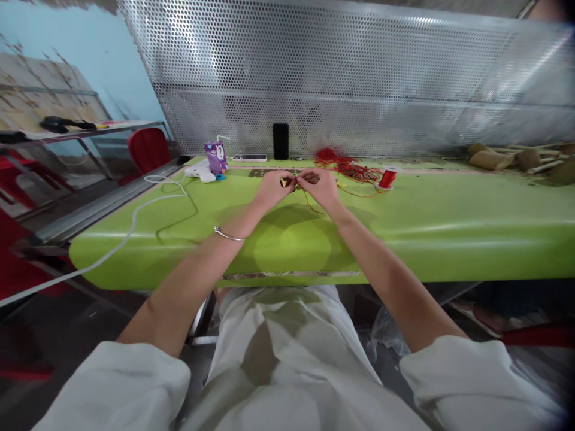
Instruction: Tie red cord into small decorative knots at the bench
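Both arms reach out over a green table [449,221]. My left hand [272,187] and my right hand [320,185] meet at the table's middle, fingers pinched together on a small yellowish piece [290,182] with red thread [309,203] trailing from it toward me. A silver bangle [228,235] sits on my left wrist. Just beyond the right hand lies a tangle of red thread [345,164], and a red thread spool [387,178] lies to its right.
A purple drink carton [216,156], a white charger and cable [148,203], a remote-like device [249,158] and a black phone [281,141] stand at the back left. Wooden pieces [516,158] lie far right. A perforated metal screen [359,78] backs the table. Red chairs [148,148] are at left.
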The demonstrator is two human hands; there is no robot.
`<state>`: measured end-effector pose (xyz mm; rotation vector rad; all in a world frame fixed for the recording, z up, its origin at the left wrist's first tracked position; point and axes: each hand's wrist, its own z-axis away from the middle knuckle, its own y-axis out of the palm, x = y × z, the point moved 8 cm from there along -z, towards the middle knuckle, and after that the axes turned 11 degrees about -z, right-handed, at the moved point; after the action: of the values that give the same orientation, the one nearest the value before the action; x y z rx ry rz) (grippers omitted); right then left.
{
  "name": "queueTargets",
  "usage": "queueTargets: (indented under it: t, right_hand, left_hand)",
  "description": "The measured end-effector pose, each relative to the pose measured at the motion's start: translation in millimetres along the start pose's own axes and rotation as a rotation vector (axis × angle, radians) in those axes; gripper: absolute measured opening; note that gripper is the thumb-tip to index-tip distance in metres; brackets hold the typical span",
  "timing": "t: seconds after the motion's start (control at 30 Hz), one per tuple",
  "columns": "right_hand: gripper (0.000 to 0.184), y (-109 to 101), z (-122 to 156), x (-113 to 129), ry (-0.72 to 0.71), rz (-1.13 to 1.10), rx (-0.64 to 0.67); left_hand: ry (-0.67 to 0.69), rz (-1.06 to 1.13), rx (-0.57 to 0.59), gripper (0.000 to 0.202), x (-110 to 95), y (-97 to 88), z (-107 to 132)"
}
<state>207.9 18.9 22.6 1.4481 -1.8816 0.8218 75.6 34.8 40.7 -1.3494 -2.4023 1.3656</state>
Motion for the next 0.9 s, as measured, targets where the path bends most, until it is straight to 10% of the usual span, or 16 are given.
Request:
queueTargets:
  t: [0.9]
  right_hand:
    - [0.006,-5.5,6.9,19.2,-0.083,0.104,-0.086]
  left_hand:
    - [0.004,-0.035,-0.038,0.008,2.6,-0.9,-1.2]
